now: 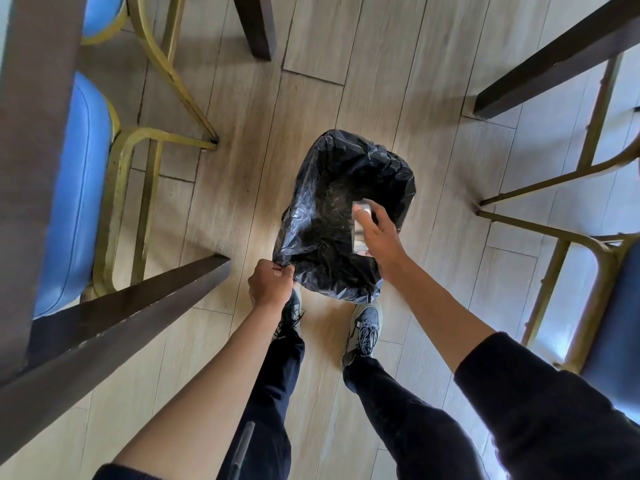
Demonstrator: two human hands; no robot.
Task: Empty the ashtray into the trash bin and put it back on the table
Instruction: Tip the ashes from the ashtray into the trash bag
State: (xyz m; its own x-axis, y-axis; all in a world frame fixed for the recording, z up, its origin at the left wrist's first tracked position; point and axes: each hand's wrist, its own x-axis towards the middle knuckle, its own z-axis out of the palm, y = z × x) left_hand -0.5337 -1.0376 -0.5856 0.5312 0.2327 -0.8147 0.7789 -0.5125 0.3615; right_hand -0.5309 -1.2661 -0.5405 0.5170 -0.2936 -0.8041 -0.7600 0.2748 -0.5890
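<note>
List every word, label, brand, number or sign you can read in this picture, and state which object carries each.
None can be read.
Shiny metal ashtray held by the right hand: blurred, no marking legible.
Black plastic bin bag gripped by the left hand: plain.
Grey laced shoe: no brand legible.
</note>
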